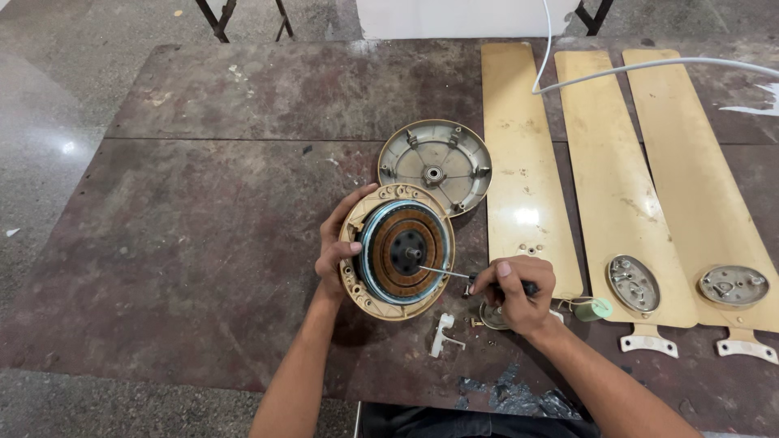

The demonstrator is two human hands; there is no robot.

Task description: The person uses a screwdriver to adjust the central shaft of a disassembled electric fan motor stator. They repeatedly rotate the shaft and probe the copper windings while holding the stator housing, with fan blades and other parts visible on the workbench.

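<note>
Already the ceiling fan motor [399, 251] lies open near the counter's [203, 243] front edge, its cover [436, 166] set just behind and three blades [617, 178] detached to the right. Left hand [337, 247] clamps the motor's rim; right hand [513, 292] grips a screwdriver [454, 274] aimed at the hub. Windings remain inside.

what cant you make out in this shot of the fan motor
Head view:
- Screwdriver handle: hidden inside the right hand.
- Motor housing left rim: covered by the left hand fingers.
- Small round part: mostly under the right hand.
- White cable: cut off by the top and right edges.
</note>
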